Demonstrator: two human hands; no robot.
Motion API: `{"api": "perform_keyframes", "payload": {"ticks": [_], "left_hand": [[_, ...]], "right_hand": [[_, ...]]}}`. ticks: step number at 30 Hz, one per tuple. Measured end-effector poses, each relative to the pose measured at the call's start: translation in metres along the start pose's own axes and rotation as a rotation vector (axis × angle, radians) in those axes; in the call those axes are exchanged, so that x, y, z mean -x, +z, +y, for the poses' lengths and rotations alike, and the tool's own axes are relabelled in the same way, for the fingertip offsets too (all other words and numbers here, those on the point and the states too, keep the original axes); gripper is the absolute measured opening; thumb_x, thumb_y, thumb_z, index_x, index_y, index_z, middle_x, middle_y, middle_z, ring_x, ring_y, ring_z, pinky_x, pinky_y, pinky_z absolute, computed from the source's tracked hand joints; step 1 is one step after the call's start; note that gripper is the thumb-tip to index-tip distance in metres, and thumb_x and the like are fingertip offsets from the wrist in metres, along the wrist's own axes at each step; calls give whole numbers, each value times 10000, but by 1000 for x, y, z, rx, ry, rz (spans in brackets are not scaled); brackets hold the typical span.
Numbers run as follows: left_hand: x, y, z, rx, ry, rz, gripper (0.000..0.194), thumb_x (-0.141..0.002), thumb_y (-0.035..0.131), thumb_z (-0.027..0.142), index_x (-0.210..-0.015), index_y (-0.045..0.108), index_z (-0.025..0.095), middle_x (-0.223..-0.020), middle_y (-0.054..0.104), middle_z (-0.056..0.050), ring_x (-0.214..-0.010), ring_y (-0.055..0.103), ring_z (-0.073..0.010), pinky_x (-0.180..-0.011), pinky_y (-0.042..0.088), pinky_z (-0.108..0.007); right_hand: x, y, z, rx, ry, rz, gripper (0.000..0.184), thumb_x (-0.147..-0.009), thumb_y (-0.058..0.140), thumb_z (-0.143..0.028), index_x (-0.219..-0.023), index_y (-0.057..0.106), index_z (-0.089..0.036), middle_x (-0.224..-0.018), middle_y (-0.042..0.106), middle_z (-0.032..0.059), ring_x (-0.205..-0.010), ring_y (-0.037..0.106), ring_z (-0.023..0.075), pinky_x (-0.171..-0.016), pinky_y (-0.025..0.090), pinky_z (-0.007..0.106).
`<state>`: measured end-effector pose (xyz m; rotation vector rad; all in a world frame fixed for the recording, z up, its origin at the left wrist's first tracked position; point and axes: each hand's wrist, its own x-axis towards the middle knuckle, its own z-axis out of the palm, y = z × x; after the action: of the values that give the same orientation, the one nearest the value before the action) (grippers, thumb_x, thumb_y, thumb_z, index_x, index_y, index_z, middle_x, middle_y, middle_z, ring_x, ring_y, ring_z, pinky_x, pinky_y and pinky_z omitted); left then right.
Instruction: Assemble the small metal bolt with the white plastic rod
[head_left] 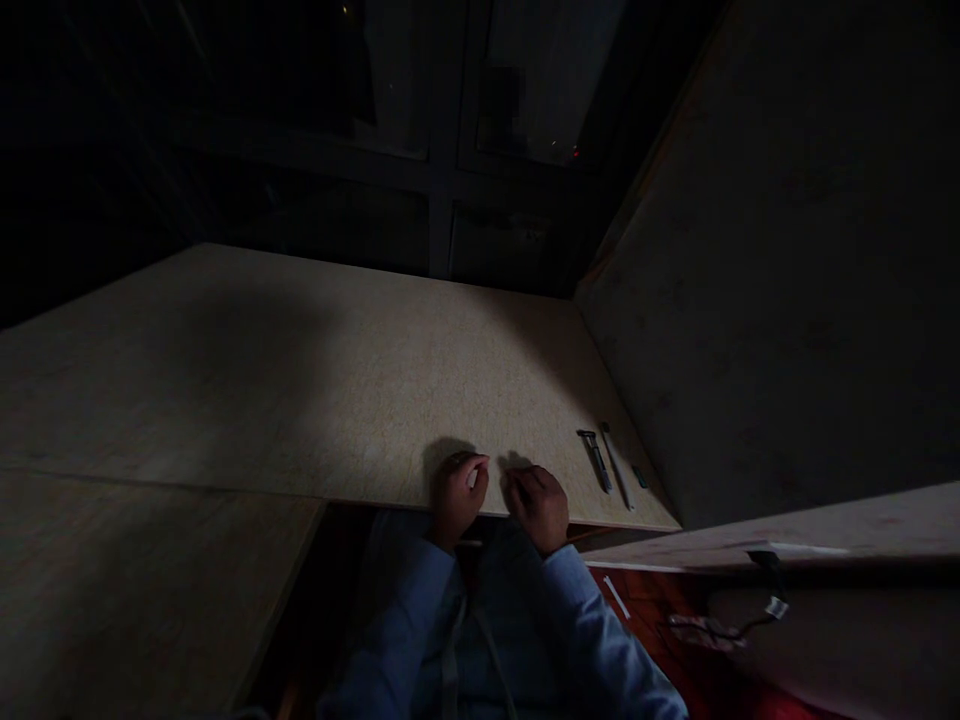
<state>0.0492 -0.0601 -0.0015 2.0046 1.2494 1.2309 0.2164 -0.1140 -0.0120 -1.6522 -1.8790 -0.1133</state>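
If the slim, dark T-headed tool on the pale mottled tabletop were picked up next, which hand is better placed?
The right hand, probably: it is nearer the dark T-headed tool, which lies to its right. The left hand is farther and would likely cross the right.

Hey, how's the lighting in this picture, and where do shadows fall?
Head view: dim, with the window nearly black; head view: light falls mostly on the tabletop, soft shadows just beyond the left hand and right hand, a broad one farther left; head view: no strong glare.
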Motion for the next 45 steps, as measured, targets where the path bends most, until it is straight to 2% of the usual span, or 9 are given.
{"api": "perform_keyframes", "payload": {"ticks": [22,30,40,45], "left_hand": [[-3,3,8,-160,-24,-74,194,-849,575,123,-913,732,218,-868,749,-65,-839,674,-222,-777,532,-348],[-11,9,16,-269,-16,-80,176,-841,589,144,-889,735,230,-841,751,-59,-836,676,-225,-775,516,-346],[-8,17,10,-383,7,5,190,-856,571,164,-903,742,234,-870,756,-82,-868,680,-258,-796,505,-375],[-7,20,7,-426,6,9,196,-862,556,176,-876,748,211,-857,758,-99,-843,679,-268,-769,507,-379]], "right_hand": [[0,8,-3,92,46,72,216,-915,521,-226,-947,728,-173,-820,670,89,-764,588,209,-714,454,304],[-1,9,-4,75,81,38,197,-903,526,-214,-921,718,-175,-810,652,87,-760,574,212,-703,426,306],[-1,8,-4,65,47,6,156,-879,564,-195,-939,706,-173,-819,645,85,-783,565,220,-717,418,317],[-2,8,-5,73,26,2,142,-852,585,-179,-923,708,-184,-802,650,80,-770,555,218,-705,407,320]]}}
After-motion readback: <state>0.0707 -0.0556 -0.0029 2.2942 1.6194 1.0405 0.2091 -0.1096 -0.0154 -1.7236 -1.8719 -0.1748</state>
